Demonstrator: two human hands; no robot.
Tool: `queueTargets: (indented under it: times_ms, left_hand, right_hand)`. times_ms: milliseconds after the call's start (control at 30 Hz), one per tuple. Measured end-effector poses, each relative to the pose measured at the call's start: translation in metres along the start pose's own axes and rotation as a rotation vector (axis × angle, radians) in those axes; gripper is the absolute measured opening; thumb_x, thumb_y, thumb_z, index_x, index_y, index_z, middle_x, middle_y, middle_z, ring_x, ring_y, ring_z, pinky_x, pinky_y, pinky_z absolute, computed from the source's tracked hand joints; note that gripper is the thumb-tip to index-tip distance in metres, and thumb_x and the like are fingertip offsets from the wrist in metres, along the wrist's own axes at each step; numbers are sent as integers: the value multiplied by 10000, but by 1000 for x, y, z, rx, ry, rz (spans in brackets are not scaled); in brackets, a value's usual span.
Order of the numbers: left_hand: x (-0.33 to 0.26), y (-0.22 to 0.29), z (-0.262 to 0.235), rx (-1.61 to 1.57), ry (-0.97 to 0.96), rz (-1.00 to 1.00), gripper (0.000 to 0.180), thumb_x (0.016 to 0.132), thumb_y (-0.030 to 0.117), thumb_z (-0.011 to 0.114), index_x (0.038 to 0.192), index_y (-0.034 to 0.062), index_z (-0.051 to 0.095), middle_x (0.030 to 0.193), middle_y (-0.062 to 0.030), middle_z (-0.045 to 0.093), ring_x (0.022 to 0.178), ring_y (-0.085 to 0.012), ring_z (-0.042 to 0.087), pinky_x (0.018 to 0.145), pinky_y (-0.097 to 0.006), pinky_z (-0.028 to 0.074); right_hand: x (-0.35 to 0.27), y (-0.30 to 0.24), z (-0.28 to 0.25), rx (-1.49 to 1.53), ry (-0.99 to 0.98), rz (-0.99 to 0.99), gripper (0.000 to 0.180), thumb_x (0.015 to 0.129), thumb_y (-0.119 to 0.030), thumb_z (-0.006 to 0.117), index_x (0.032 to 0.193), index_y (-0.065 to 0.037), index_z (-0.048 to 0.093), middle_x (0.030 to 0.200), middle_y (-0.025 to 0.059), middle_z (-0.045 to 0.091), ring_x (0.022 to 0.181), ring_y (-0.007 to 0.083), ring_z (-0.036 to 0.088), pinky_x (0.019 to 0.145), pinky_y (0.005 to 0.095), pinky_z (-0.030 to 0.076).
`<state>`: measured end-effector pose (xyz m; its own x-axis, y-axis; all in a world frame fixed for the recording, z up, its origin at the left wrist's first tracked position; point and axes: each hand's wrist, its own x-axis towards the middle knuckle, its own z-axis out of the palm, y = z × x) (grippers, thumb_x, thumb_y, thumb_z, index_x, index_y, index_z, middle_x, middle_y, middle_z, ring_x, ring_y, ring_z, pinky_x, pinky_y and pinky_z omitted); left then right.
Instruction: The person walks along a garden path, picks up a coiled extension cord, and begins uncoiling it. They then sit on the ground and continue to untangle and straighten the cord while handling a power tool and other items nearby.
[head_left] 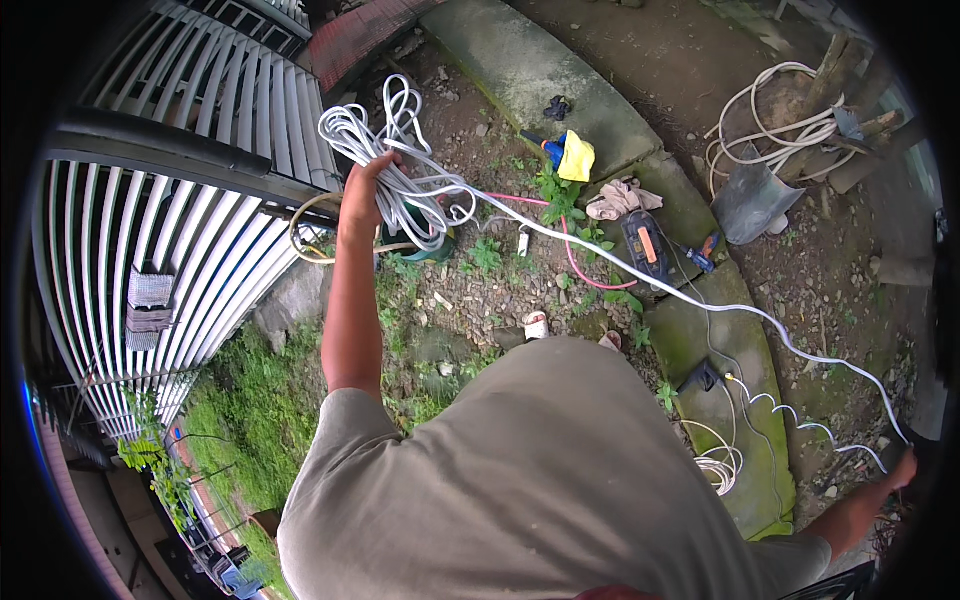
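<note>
My left arm reaches out to the upper left, and its hand (366, 188) is closed around a bundle of looped white cable (425, 187). Several loops hang over both sides of the fist. From the bundle a single length of the cable runs slackly across the ground to the lower right. There my right hand (903, 470), held far out at the edge of the view, is closed at the cable's far part. Its fingers are partly lost in shadow. A thinner, wavy white length (800, 418) also ends near that hand.
A white slatted fence (230, 200) stands left. On the mossy concrete strip (560, 70) lie a yellow cloth (576, 158), a beige rag (622, 199), a black-and-orange case (646, 247) and a blue power tool (703, 255). A pink hose (572, 262) crosses the gravel; a beige hose coil (740, 118) sits upper right.
</note>
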<state>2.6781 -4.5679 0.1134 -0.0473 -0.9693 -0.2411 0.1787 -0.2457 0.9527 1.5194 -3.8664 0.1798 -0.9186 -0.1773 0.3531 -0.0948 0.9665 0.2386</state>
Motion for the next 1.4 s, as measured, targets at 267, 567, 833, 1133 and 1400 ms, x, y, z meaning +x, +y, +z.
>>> queueTargets:
  times_ms: [267, 567, 833, 1133, 1400]
  left_hand:
    - [-58, -28, 198, -7, -309, -23, 221, 1015, 89, 601, 1211, -8, 569, 932, -95, 676, 837, -188, 677, 741, -347, 587]
    - [-80, -105, 294, -90, -470, -166, 354, 1005, 60, 602, 1334, -34, 514, 979, -96, 672, 878, -184, 670, 792, -348, 579]
    - [-82, -164, 273, 12, -404, -260, 374, 1053, 133, 587, 1389, -5, 499, 1027, -103, 676, 935, -207, 679, 845, -366, 574]
    - [-108, -185, 289, 324, -561, -15, 556, 916, 212, 808, 1358, -21, 565, 1184, -101, 706, 1093, -209, 673, 967, -367, 537]
    - [-80, -170, 278, 827, -594, 529, 425, 816, 86, 784, 1209, 24, 632, 1139, -193, 699, 1040, -370, 691, 896, -426, 541]
  right_hand:
    - [-385, -458, 60, 1156, -851, -703, 654, 891, -204, 799, 1478, -52, 554, 1478, 163, 601, 1357, 294, 564, 1137, 421, 438]
    - [-604, -596, -128, 1649, -1830, -967, 444, 1020, -130, 675, 1437, -27, 565, 1294, 73, 693, 1190, 178, 637, 1017, 347, 504]
    - [-556, -542, -148, 1577, -984, -975, 179, 960, -127, 724, 963, 49, 695, 826, 88, 649, 727, 155, 619, 650, 344, 489]
    - [-498, -504, -241, 1694, -875, -911, 159, 903, -77, 787, 826, 36, 707, 745, 11, 596, 679, 72, 501, 601, 281, 371]
    - [-411, -445, -292, 1837, -542, -851, 133, 927, -78, 758, 882, 43, 724, 780, -2, 569, 704, 69, 462, 632, 253, 335]
